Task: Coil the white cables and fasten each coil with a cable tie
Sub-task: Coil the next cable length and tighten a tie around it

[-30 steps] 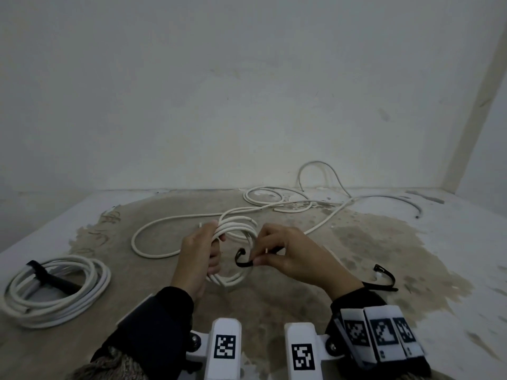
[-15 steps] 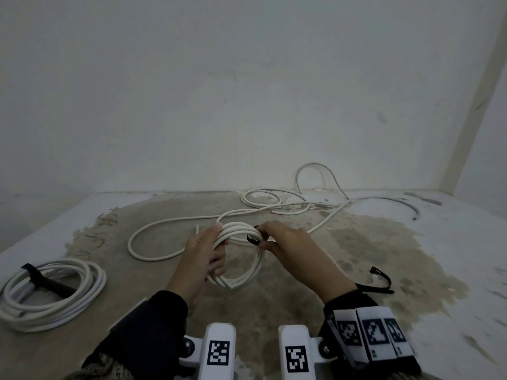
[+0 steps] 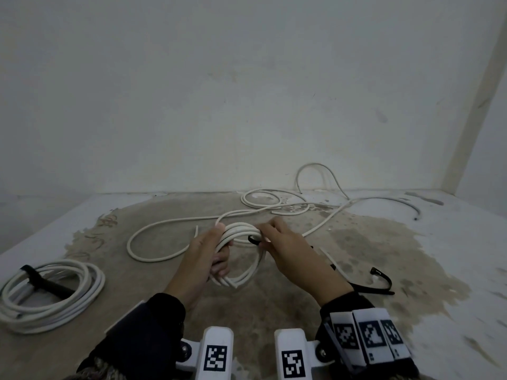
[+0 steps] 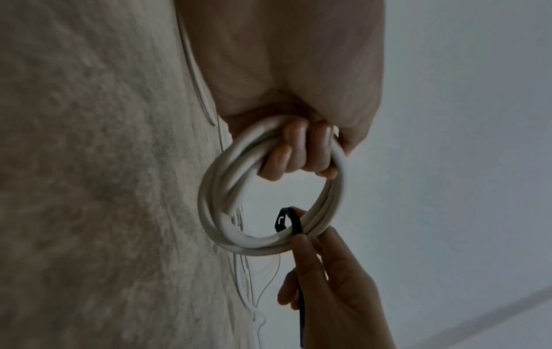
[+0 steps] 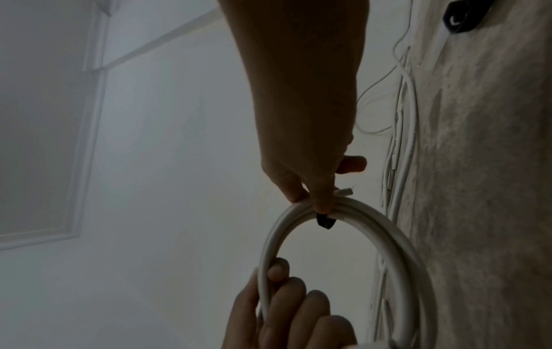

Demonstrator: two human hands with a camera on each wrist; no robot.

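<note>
No readable words, brand names or numbers anywhere. Only black-and-white square code markers: one each on the two white blocks (image 3: 218, 352) (image 3: 290, 355) at the bottom edge of the head view, and three more on the band (image 3: 367, 338) at the right wrist (patterns, not letters)

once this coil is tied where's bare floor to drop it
Bare floor lies between the tied coil at left and the left hand, and near right beyond the spare cable tie. Toward the wall it is crowded with loose cable.
</note>
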